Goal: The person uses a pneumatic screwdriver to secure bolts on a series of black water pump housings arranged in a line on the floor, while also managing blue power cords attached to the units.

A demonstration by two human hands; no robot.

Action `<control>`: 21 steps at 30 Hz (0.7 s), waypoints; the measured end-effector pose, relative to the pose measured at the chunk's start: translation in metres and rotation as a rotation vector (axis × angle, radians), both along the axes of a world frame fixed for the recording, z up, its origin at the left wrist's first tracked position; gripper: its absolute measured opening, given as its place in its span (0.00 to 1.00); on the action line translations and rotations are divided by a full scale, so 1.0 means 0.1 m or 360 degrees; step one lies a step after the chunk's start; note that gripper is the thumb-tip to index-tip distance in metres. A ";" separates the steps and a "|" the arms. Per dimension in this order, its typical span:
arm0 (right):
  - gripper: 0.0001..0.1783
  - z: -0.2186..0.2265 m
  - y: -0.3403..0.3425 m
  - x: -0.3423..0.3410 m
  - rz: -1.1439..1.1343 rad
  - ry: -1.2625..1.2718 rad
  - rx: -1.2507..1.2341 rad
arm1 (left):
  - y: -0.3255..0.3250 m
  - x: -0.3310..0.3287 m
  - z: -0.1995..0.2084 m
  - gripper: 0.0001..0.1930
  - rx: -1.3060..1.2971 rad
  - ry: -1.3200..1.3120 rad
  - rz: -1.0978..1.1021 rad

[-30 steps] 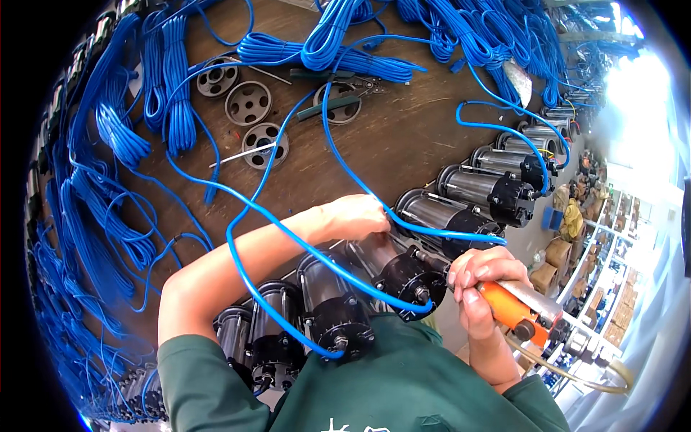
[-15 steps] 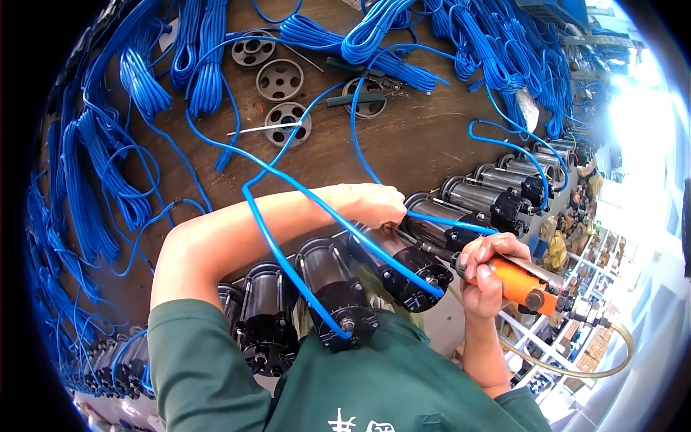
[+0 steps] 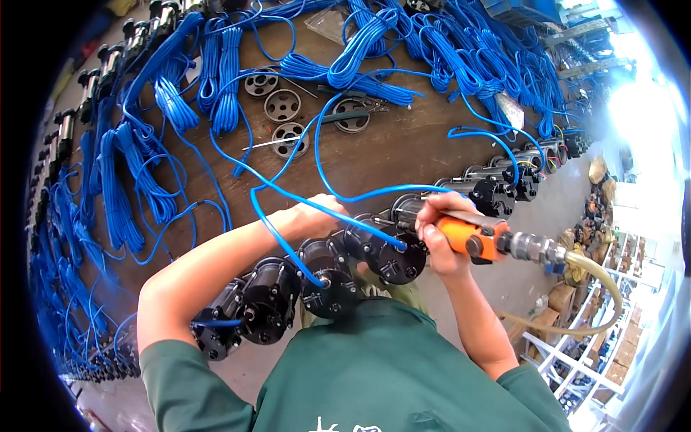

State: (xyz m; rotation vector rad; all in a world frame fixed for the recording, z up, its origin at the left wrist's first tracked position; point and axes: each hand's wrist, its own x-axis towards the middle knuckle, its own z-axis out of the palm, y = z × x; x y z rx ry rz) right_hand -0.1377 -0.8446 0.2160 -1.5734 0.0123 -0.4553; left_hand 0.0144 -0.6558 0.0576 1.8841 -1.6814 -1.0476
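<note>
Right hand [image 3: 445,253] wraps the orange air tool [image 3: 469,238], its nose toward the black-capped cylinder [image 3: 392,261] just left of that grip, long axis slanting far-left to near-right, cap end nearer right; left hand's [image 3: 314,218] finger closure can't be told.

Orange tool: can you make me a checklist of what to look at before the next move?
1. Orange tool gripped by the right hand: ok.
2. Pale hose joined to the tool's back end: ok.
3. Left hand apart from the tool: ok.
4. Blue cables clear of the left arm: not ok, two cross over it.
5. Tool seated on the black-ended cylinder: cannot tell, that spot is too small and dark.
</note>
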 end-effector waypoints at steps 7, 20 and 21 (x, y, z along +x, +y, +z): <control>0.24 0.64 -0.02 -0.08 0.0158 -0.0355 0.0209 | 0.82 -0.30 2.13 0.08 0.0901 -0.0574 0.0534; 0.19 0.23 0.09 -0.59 0.1207 -0.0111 0.0065 | 0.29 -3.83 3.18 0.08 -0.1223 -0.0858 0.2811; 0.17 0.14 0.11 -0.59 0.1227 -0.0073 0.0022 | 0.24 -3.99 3.13 0.08 -0.1297 -0.0873 0.2889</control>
